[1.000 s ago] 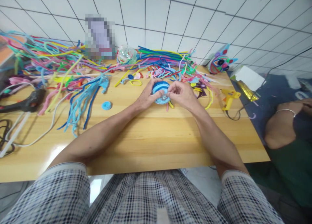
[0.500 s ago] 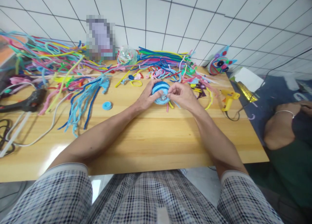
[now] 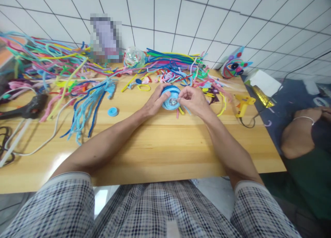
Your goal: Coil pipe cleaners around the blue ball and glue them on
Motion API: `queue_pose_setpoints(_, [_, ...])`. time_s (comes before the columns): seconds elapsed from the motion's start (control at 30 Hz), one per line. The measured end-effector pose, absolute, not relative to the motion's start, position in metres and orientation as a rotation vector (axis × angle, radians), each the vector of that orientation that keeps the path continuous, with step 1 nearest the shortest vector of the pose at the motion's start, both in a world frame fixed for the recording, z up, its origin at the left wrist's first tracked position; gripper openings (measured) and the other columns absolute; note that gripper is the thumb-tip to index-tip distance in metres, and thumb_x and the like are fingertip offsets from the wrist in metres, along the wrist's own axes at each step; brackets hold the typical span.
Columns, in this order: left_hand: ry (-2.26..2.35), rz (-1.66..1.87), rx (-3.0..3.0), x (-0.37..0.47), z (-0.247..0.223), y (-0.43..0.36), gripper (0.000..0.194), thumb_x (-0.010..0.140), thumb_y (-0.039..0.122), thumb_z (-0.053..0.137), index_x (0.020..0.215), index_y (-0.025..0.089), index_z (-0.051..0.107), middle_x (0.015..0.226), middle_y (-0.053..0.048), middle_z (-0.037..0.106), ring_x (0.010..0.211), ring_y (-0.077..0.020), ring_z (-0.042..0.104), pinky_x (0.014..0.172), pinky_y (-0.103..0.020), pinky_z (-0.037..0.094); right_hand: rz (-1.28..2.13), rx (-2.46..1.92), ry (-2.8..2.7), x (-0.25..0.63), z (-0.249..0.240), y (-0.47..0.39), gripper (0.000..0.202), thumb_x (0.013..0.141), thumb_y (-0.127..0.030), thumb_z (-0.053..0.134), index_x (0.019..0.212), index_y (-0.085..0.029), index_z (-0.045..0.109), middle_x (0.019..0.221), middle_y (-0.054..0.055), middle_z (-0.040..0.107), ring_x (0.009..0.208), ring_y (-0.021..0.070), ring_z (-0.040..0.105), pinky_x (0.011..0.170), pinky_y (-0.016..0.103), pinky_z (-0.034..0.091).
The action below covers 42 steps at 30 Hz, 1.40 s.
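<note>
Between my hands is a round coil of blue pipe cleaners (image 3: 170, 99), dark blue on its far rim and light blue toward me, with a shiny, greyish centre. My left hand (image 3: 156, 101) grips its left side, the thumb lying over the top. At its right edge the thumb and forefinger of my right hand (image 3: 191, 99) are pinched together; what they pinch is too small to make out. Short pink and yellow pipe cleaner ends (image 3: 180, 111) show just below the coil. A small light blue coil (image 3: 112, 111) lies on the table to the left.
Loose pipe cleaners (image 3: 88, 103) and a black glue gun (image 3: 32, 107) with a white cord lie left. More pipe cleaners (image 3: 170, 60) line the wall beside a clear ball (image 3: 133, 57). A yellow glue gun (image 3: 244, 105) and a colourful mask-like figure (image 3: 234, 66) are right. Another person's arm (image 3: 298, 132) is beyond the table.
My left thumb has drawn back from the coil's centre toward its left rim. My right hand stays pinched at the right edge, almost unmoved. The view has shifted slightly.
</note>
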<state>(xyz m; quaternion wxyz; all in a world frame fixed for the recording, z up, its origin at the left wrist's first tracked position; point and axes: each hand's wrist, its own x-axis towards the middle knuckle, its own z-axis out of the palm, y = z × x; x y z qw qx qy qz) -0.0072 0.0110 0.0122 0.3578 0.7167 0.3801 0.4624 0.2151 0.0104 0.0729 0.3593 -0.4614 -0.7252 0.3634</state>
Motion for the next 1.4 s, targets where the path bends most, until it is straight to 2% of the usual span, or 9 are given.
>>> queue_pose_setpoints(0.17, [0.985,1.14,1.824,-0.009,0.016,0.018,0.082,0.089,0.081,0.074,0.143,0.023,0.056,0.144,-0.013,0.068,0.131,-0.033,0.067,0.114,-0.048,0.057,0.94,-1.176,-1.87,0.214,0.071,0.013,0.016,0.077,-0.028,0.081,0.079,-0.024,0.066,0.069,-0.004,0.066,0.062,0.0137,0.058,0.062,0.029,0.047])
queue_pose_setpoints(0.23, [0.981,1.138,1.813,-0.01,0.015,0.021,0.08,0.087,0.079,0.078,0.142,0.024,0.058,0.142,-0.013,0.069,0.13,-0.0336,0.068,0.112,-0.048,0.058,0.942,-1.17,-1.877,0.214,0.071,0.013,0.017,0.077,-0.029,0.082,0.079,-0.024,0.066,0.069,-0.004,0.065,0.063,0.0136,0.058,0.062,0.029,0.047])
queue_pose_setpoints(0.33, [0.963,1.149,1.804,-0.011,0.013,0.024,0.077,0.088,0.075,0.08,0.144,0.026,0.061,0.145,-0.012,0.068,0.135,-0.0351,0.067,0.116,-0.051,0.057,0.939,-1.169,-1.886,0.214,0.072,0.012,0.016,0.078,-0.029,0.082,0.08,-0.024,0.066,0.069,-0.004,0.065,0.063,0.0132,0.057,0.062,0.028,0.047])
queue_pose_setpoints(0.5, [0.95,1.212,1.735,-0.007,0.006,0.024,0.083,0.086,0.075,0.082,0.149,0.026,0.061,0.156,-0.012,0.063,0.145,-0.037,0.061,0.124,-0.054,0.05,0.908,-1.146,-1.894,0.214,0.072,0.012,0.015,0.079,-0.028,0.08,0.08,-0.024,0.066,0.069,-0.004,0.065,0.064,0.0136,0.058,0.063,0.029,0.047])
queue_pose_setpoints(0.8, [0.943,1.265,1.696,0.0,0.004,0.018,0.079,0.086,0.079,0.079,0.14,0.025,0.056,0.141,-0.011,0.066,0.13,-0.0311,0.066,0.113,-0.046,0.057,0.897,-1.114,-1.89,0.216,0.073,0.013,0.018,0.081,-0.035,0.081,0.081,-0.024,0.067,0.073,-0.002,0.069,0.068,0.0157,0.061,0.065,0.03,0.048])
queue_pose_setpoints(1.0, [0.937,1.135,1.772,-0.01,0.013,0.023,0.077,0.088,0.068,0.082,0.149,0.027,0.057,0.155,-0.012,0.06,0.144,-0.0352,0.059,0.122,-0.051,0.051,0.919,-1.114,-1.885,0.214,0.075,0.011,0.02,0.081,-0.037,0.083,0.081,-0.024,0.067,0.073,-0.002,0.069,0.067,0.0151,0.061,0.064,0.03,0.048])
queue_pose_setpoints(1.17, [0.957,1.15,1.73,-0.007,0.014,0.021,0.076,0.087,0.069,0.079,0.145,0.022,0.058,0.147,-0.012,0.067,0.136,-0.0338,0.065,0.118,-0.049,0.054,0.955,-1.116,-1.891,0.217,0.075,0.013,0.021,0.081,-0.036,0.084,0.083,-0.024,0.068,0.074,-0.003,0.07,0.067,0.0143,0.061,0.066,0.03,0.05])
queue_pose_setpoints(1.4, [1.055,1.252,1.705,0.001,0.004,0.017,0.074,0.088,0.069,0.076,0.143,0.024,0.056,0.152,-0.012,0.064,0.139,-0.0332,0.063,0.122,-0.049,0.053,0.96,-1.124,-1.881,0.218,0.076,0.013,0.013,0.078,-0.03,0.078,0.081,-0.024,0.068,0.074,-0.003,0.069,0.067,0.0141,0.061,0.066,0.029,0.049])
